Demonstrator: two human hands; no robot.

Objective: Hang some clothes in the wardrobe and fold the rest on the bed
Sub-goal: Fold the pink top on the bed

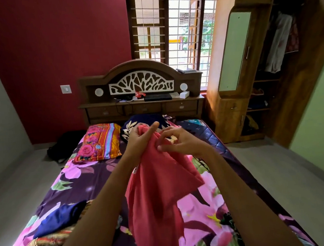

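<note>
Your left hand and right hand are both raised over the middle of the bed, and a pink garment hangs between them. Your left grip is closed round the bunched top of the garment, fingers curled into the fabric and thumb sticking up. Your right grip sits just beside it, fingers curled and the thumb touching the garment's upper edge, pinching the fabric there. From your hands the garment hangs down towards you between your forearms. One loose corner juts out to the right, and the lower part runs out of view at the bottom.

The bed carries a purple sheet with large pink flowers. To your left on the sheet a folded blue cloth lies on top of a small pile of patterned clothes. A bright floral pillow lies at the head of the bed, left of your hands, below the carved headboard.

The wardrobe stands to the right of the bed with its door swung open. Clothes hang inside it, above a few shelves. A barred window is behind the headboard, and a black bag sits on the floor to the left of the bed.
</note>
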